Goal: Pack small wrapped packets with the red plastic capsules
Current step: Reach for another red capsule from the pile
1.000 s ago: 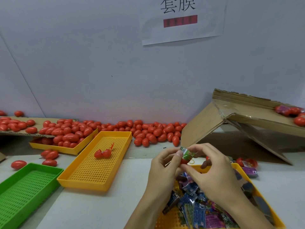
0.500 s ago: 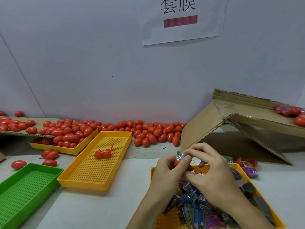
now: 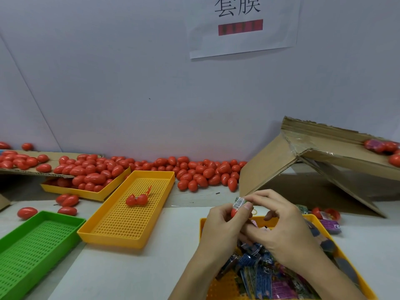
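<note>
Right above the near yellow tray (image 3: 203,224), both hands meet around one small job. The left hand (image 3: 223,226) curls round a red capsule (image 3: 234,212), of which only a sliver shows between thumb and fingers. The right hand (image 3: 281,230) pinches a small wrapped packet (image 3: 238,202) with its fingertips; the packet touches the capsule's top and sticks up above it. How far it sits inside cannot be told. Beneath the hands, that tray holds a heap of more packets (image 3: 259,276) in blue and purple wrappers. To the left, a second yellow tray (image 3: 168,176) carries an opened capsule (image 3: 136,199), and a green tray (image 3: 71,219) lies just beside it at the surface's near left. Along the wall runs a long pile of closed capsules (image 3: 205,172). A torn cardboard box (image 3: 281,161) leans at the right, and a paper sign (image 3: 242,24) hangs on the wall.
</note>
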`<state>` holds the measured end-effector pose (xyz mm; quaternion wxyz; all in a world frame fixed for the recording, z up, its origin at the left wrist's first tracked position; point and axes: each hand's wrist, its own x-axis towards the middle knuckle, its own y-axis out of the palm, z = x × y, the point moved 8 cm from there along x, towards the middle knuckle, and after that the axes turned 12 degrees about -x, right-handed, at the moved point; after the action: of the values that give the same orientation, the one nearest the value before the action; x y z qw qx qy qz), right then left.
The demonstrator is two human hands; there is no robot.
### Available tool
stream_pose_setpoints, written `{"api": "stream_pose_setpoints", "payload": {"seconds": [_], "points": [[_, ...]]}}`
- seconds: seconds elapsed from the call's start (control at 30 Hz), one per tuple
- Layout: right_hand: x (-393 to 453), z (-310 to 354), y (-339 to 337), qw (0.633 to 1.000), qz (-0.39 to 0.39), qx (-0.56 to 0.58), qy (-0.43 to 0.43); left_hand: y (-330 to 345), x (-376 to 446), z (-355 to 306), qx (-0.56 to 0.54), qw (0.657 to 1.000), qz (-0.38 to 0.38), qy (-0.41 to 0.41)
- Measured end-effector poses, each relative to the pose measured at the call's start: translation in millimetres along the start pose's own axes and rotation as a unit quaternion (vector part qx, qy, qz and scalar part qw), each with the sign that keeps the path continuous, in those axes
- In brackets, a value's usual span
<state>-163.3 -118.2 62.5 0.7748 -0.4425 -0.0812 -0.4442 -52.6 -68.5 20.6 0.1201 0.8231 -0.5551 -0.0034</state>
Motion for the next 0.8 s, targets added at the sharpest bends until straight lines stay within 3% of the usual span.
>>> {"api": "stream_pose_setpoints", "payload": {"seconds": [0.2, 0.5, 0.8], "points": [[-1.3, -0.9, 3.3, 0.998, -0.017, -0.065, -0.019, 3.4, 0.7, 1.8, 0.017, 1.000, 0.011, -0.003], [-0.2, -4.9, -3.2, 0.999, -0.025, 0.017, 0.016, 8.5, 0.9, 4.7, 0.004, 0.999, 0.047, -0.016], [-0.1, -1.9, 0.2, 1.000, -0.014, 0.009, 0.000, 1.3, 0.2, -4.2, -0.036, 0.999, -0.002, 0.015]]}}
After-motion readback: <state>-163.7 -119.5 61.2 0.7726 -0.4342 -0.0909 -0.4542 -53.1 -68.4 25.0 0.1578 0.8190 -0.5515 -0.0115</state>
